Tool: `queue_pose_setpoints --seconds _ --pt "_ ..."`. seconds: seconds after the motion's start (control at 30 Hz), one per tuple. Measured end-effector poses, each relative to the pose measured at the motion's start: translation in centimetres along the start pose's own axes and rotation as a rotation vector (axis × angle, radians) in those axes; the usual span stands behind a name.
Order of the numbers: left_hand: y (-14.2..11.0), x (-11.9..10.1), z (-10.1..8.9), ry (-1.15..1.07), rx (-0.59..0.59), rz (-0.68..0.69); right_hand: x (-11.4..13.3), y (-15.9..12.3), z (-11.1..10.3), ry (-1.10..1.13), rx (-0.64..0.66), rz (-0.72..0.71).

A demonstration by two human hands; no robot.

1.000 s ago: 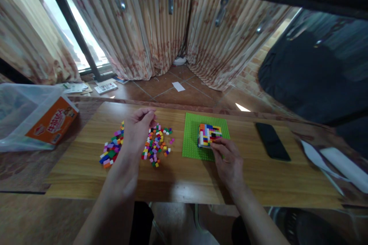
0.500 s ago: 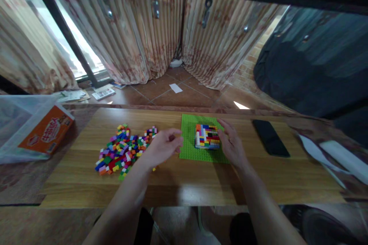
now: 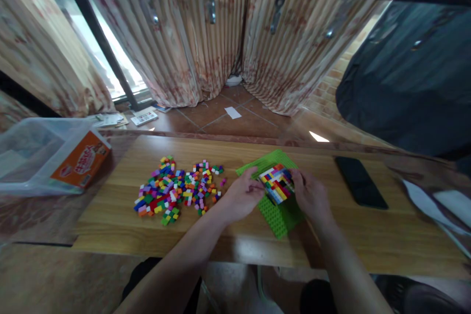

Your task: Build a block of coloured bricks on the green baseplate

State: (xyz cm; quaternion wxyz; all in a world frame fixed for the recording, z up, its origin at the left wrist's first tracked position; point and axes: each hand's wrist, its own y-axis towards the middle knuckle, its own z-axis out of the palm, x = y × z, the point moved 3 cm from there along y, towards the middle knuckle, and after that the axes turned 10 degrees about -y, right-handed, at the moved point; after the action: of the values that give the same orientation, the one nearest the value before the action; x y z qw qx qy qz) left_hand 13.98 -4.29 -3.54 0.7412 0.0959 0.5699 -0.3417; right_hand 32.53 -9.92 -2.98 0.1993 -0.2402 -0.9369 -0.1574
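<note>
A multicoloured toy brick structure (image 3: 276, 182) sits on a green studded baseplate (image 3: 274, 218), which lies turned at a slant on the table. My left hand (image 3: 243, 196) is at the structure's left side, its fingers curled against the edge. On the opposite side, my right hand (image 3: 312, 195) grips the structure, with thumb and fingers partly out of sight behind the hand. Left of my hands, many small loose toy bricks (image 3: 165, 189) lie scattered in a spread-out pile.
A wooden table (image 3: 154, 240) bears everything. A black phone (image 3: 360, 181) lies to the right, beside white paper-like items (image 3: 430, 206). A clear plastic box (image 3: 40, 157) with an orange label stands at the far left. Curtains (image 3: 213, 54) hang beyond the table.
My left hand has moved right, from above the loose bricks to the structure. The baseplate and structure have turned from square to slanted. My right hand briefly came off the structure and holds it again.
</note>
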Motion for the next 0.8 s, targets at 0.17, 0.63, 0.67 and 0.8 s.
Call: queue_pose_setpoints --seconds 0.17,0.63,0.67,0.8 --pt "0.3 0.3 -0.7 0.167 -0.057 0.027 0.3 -1.2 0.8 -0.09 0.062 -0.002" --pt "-0.9 -4.3 -4.3 0.708 -0.085 0.198 1.7 -1.6 2.9 -0.211 0.12 -0.026" --pt "-1.0 -4.7 -5.0 0.727 -0.118 0.222 1.8 -1.6 2.9 -0.215 0.126 -0.024" --pt "-2.3 -7.0 -9.2 0.887 -0.266 0.241 2.3 -1.7 3.0 -0.225 0.131 -0.026"
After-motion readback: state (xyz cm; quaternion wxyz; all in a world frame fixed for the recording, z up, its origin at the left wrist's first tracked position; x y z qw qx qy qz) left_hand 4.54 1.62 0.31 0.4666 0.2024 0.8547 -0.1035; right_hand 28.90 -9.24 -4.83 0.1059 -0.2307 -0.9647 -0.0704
